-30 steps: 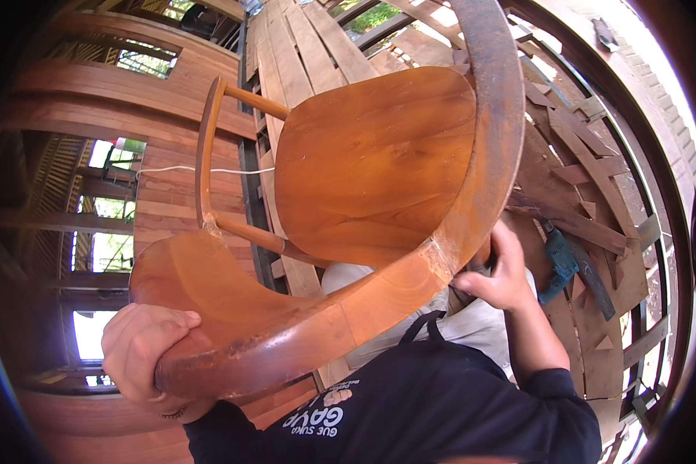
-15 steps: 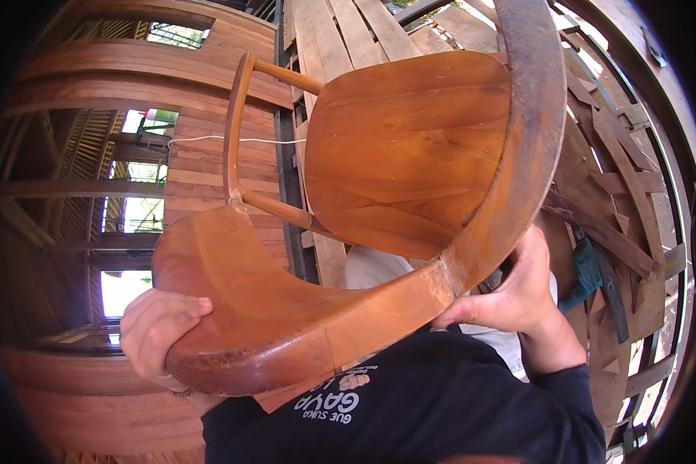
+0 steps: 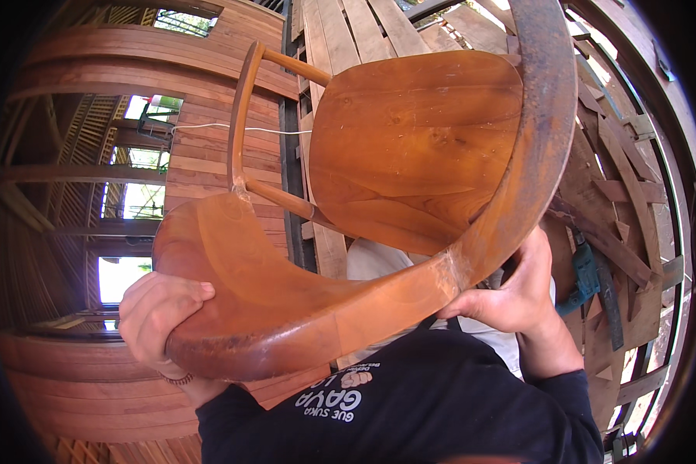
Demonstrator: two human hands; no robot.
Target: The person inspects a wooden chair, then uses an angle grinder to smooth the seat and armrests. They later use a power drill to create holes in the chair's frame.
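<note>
A brown wooden chair (image 3: 410, 147) with a curved back rail fills the middle of the view, lifted close to the camera with its seat facing me. My left hand (image 3: 158, 317) grips the broad end of the curved rail at lower left. My right hand (image 3: 514, 298) holds the same rail from underneath at right of centre. Thin wooden spindles (image 3: 243, 116) join the rail to the seat on the left.
Wooden plank walls and slatted openings (image 3: 124, 201) curve around the left side. Stacked planks (image 3: 363, 31) lie above the chair, and loose wooden pieces (image 3: 611, 201) pile up at right. A teal power tool (image 3: 584, 274) lies among them. My dark shirt (image 3: 410, 410) fills the bottom.
The chair has shifted right and closer to the camera, filling more of the view. Both hands keep their grip on the curved rail.
</note>
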